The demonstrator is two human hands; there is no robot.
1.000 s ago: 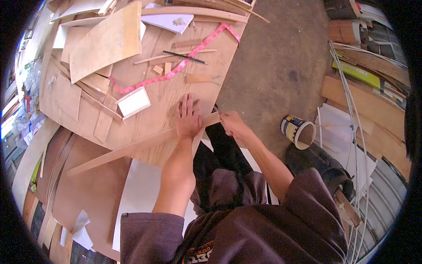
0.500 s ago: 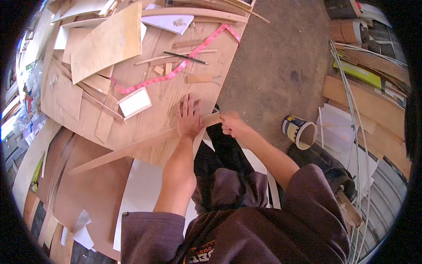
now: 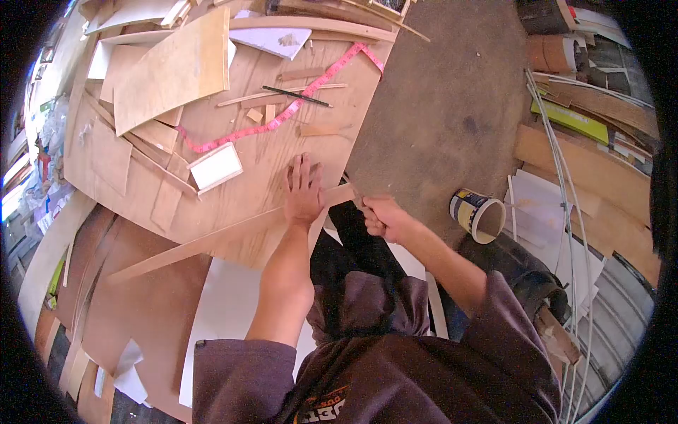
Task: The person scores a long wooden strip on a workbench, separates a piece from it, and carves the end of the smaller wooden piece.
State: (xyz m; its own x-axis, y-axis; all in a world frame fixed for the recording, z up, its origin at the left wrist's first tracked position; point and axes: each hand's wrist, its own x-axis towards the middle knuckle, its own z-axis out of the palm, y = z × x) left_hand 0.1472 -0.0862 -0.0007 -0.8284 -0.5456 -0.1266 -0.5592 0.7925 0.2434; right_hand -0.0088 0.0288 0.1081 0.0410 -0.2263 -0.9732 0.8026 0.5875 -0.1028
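A long, thin wooden strip [image 3: 212,239] lies slantwise across the near corner of the plywood worktable [image 3: 261,166]. My left hand [image 3: 304,194] rests flat on the strip near its right end, fingers stretched out over the tabletop. Just past that end, beyond the table edge, my right hand [image 3: 385,218] is closed in a fist. A thin sliver shows between the fist and the strip's tip, but whatever the fingers grip is mostly hidden. Up the table are a pink measuring tape [image 3: 286,113], a dark pencil [image 3: 296,96] and a small white-topped block [image 3: 216,168].
Plywood panels [image 3: 176,71] and offcuts pile up at the table's far left. A bucket [image 3: 487,218] lies tipped on the floor to the right, near stacked boards [image 3: 579,166] and long thin rods [image 3: 558,148]. A brown sheet [image 3: 148,283] leans at the lower left.
My right hand has moved down and slightly right, away from the strip's end, still closed. My left hand and the strip stay nearly in place.
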